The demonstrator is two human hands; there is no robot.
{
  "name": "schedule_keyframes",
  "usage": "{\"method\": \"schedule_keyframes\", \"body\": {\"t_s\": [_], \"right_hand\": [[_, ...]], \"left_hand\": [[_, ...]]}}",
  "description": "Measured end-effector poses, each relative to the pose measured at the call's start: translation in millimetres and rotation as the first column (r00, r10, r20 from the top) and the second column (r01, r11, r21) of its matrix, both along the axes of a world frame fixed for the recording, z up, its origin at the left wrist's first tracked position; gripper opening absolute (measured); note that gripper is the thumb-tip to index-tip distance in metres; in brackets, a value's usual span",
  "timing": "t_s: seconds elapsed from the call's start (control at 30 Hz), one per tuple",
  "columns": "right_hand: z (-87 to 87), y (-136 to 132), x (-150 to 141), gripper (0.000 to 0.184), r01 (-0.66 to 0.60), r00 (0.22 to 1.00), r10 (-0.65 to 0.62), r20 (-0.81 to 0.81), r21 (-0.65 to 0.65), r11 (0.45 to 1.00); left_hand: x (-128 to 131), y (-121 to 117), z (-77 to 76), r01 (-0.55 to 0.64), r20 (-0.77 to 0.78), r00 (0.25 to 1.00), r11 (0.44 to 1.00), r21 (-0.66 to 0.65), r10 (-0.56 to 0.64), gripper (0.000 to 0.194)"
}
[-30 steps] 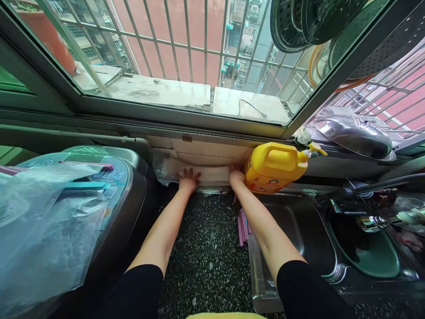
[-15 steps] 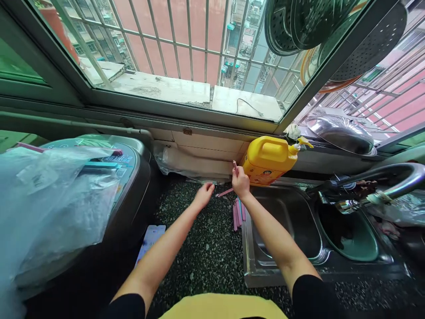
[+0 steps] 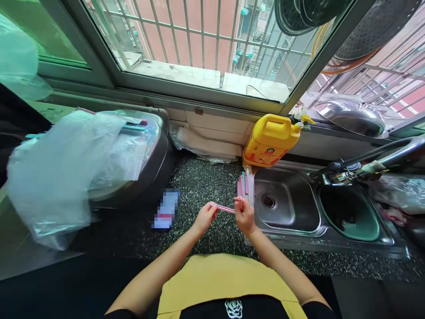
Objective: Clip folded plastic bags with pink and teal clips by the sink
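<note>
Low over the counter, my left hand (image 3: 206,215) is closed in a pinch on the left end of a thin pink stick (image 3: 226,208), which has pale lines along it and looks like a straw. Its other end runs into my right hand (image 3: 245,215), whose fingers are curled round it. A small pink tip shows at the top of that hand; I cannot make out whether it belongs to the same stick. Just beyond my right hand, a bundle of pink and blue sticks (image 3: 242,184) lies along the sink's left edge.
A yellow pump jug (image 3: 270,141) stands behind the metal sink (image 3: 282,195), which has a green basin (image 3: 352,217) at its right. To the left, plastic bags (image 3: 66,164) cover a dark appliance (image 3: 162,159). A phone (image 3: 166,209) lies on the speckled counter (image 3: 202,181).
Both hands have come back from the wall towards my body. My left hand, near the counter's back before, now grips one end of the pink stick. The view has shifted too.
</note>
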State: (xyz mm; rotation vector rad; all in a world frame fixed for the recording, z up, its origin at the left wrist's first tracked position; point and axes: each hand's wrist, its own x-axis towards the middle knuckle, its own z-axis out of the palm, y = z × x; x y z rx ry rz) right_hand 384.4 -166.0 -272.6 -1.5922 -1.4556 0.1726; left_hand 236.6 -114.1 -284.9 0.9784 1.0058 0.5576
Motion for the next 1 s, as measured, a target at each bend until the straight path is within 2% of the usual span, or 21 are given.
{"method": "schedule_keyframes", "body": {"t_s": [0.07,0.17,0.33,0.47,0.6,0.67,0.83,1.0], "right_hand": [[-0.8,-15,-8,0.023,-0.087,0.996,0.087,0.019,-0.009,0.996],[4.2,-31,-19,0.022,-0.109,0.994,0.109,0.018,0.012,0.994],[21.6,-44,-29,0.017,-0.199,0.97,0.19,0.149,0.05,0.979],[31.0,-51,-31,0.025,-0.22,0.96,0.19,0.204,0.136,0.966],[35.7,-55,-31,0.031,-0.21,0.96,0.17,0.224,0.168,0.963],[36.9,-56,-31,0.035,-0.198,0.959,0.154,0.237,0.177,0.964],[36.3,-58,-30,0.042,-0.213,0.952,0.158,0.262,0.197,0.957],[36.7,-60,-31,0.04,-0.206,0.955,0.147,0.26,0.218,0.954]], "left_hand": [[-10,-10,1.5,0.024,-0.038,0.999,0.996,0.091,-0.021,0.044],[-22,-23,6.4,0.061,-0.109,0.993,0.969,0.237,-0.036,0.038],[-34,-34,27.7,0.183,-0.263,0.963,0.873,0.452,-0.066,0.03],[-39,-39,47.9,0.272,-0.327,0.938,0.823,0.499,-0.111,0.025],[-42,-45,64.9,0.343,-0.364,0.917,0.781,0.522,-0.16,0.012],[-42,-48,70.9,0.372,-0.381,0.907,0.762,0.53,-0.178,0.012],[-41,-55,76.6,0.375,-0.43,0.895,0.726,0.576,-0.12,0.024],[-42,-58,76.2,0.381,-0.456,0.887,0.664,0.644,-0.066,0.025]]}}
